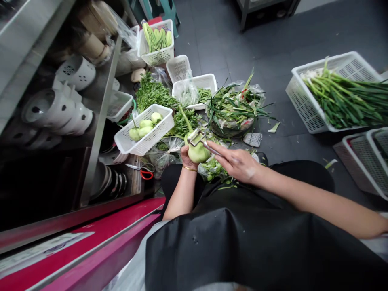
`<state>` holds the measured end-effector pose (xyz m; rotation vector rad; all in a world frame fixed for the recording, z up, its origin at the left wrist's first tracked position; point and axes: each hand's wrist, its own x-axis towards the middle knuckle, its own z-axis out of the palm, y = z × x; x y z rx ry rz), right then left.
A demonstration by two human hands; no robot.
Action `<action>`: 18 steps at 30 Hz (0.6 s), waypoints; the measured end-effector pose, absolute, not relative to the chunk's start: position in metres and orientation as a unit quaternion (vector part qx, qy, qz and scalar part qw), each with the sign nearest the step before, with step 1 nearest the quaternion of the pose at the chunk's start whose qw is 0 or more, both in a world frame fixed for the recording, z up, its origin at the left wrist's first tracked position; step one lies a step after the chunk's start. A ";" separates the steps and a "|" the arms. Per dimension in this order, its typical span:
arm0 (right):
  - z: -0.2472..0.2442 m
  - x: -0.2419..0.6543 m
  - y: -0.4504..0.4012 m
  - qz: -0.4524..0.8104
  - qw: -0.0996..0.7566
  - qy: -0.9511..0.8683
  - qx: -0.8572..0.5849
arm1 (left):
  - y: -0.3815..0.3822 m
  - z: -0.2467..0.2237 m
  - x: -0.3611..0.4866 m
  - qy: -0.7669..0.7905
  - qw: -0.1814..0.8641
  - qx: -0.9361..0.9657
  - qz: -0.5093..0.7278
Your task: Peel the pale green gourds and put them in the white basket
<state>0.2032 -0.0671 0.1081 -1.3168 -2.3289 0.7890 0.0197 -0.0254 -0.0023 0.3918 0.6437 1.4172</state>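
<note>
My left hand (188,158) is wrapped round the side of a pale green, round vegetable (198,152) with a long stem pointing up and away. My right hand (239,162) grips the handle of a metal peeler (197,138), whose head lies against the upper part of the vegetable. Left of them, a white basket (162,131) holds several similar peeled-looking green vegetables (144,130). Leaf scraps (214,167) lie beneath my hands, over a plastic bag. Red-handled scissors (146,173) rest at the left, near the shelf edge.
Leafy greens (154,95) and a heap of trimmings (238,107) lie ahead. A white crate (315,117) of green onions stands at the right, more crates (357,161) below it. A metal shelf (98,157) with white pots (48,109) borders the left.
</note>
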 end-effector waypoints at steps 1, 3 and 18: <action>0.099 0.210 -0.081 0.289 0.163 -0.820 -0.466 | -0.025 -0.003 0.019 0.299 0.686 0.178 0.639; 0.084 0.235 -0.111 0.320 0.113 -0.816 -0.469 | -0.024 -0.002 0.015 0.321 0.688 0.187 0.623; 0.070 0.220 -0.094 0.299 0.125 -0.827 -0.459 | -0.014 -0.001 0.012 0.339 0.661 0.094 0.663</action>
